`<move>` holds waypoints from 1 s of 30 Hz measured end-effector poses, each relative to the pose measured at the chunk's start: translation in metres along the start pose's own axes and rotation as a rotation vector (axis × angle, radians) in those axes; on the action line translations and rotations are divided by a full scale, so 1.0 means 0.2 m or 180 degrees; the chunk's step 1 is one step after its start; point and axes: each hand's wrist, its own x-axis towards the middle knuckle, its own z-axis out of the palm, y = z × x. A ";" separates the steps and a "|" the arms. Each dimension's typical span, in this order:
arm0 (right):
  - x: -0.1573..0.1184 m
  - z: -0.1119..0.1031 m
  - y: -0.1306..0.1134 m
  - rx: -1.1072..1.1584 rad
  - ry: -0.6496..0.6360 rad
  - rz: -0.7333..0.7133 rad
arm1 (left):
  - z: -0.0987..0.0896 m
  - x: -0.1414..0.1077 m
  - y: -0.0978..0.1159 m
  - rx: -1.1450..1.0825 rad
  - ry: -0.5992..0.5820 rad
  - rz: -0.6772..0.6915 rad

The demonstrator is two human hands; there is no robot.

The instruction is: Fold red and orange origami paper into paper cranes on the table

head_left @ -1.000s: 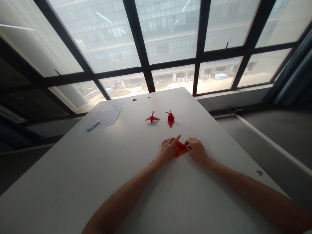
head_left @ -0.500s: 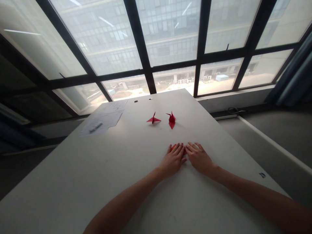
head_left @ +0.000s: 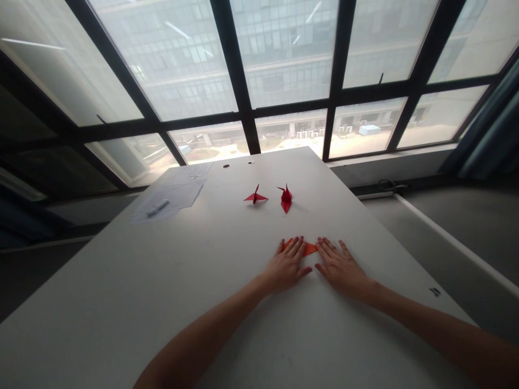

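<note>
Lying open, left hand (head_left: 286,266) on folded red paper (head_left: 306,248), right hand (head_left: 341,271) beside it.

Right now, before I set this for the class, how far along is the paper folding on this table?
Two red origami cranes look finished, standing on the white table. In hand: a flat folded piece of red paper lies at the fingertips of the left hand and right hand. Left: that piece shows no neck, tail or raised wings yet.
</note>
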 end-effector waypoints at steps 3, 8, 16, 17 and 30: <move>0.00 -0.01 -0.01 0.0000 -0.0033 0.0014 | -0.01 -0.01 -0.05 -0.0004 -0.0015 -0.0350; 0.01 0.00 -0.03 0.0044 -0.0059 0.0109 | -0.06 -0.01 -0.13 -0.0134 0.0385 -0.1111; 0.06 -0.05 -0.07 0.0174 0.0146 0.0350 | -0.08 0.02 0.00 -0.0229 0.0867 -0.0909; 0.09 -0.07 -0.07 0.0246 0.0204 0.0401 | -0.07 0.02 0.00 -0.0314 0.0828 -0.0881; 0.36 -0.07 0.07 0.1409 0.0237 0.1083 | -0.08 0.05 -0.11 -0.0946 0.0805 -0.0040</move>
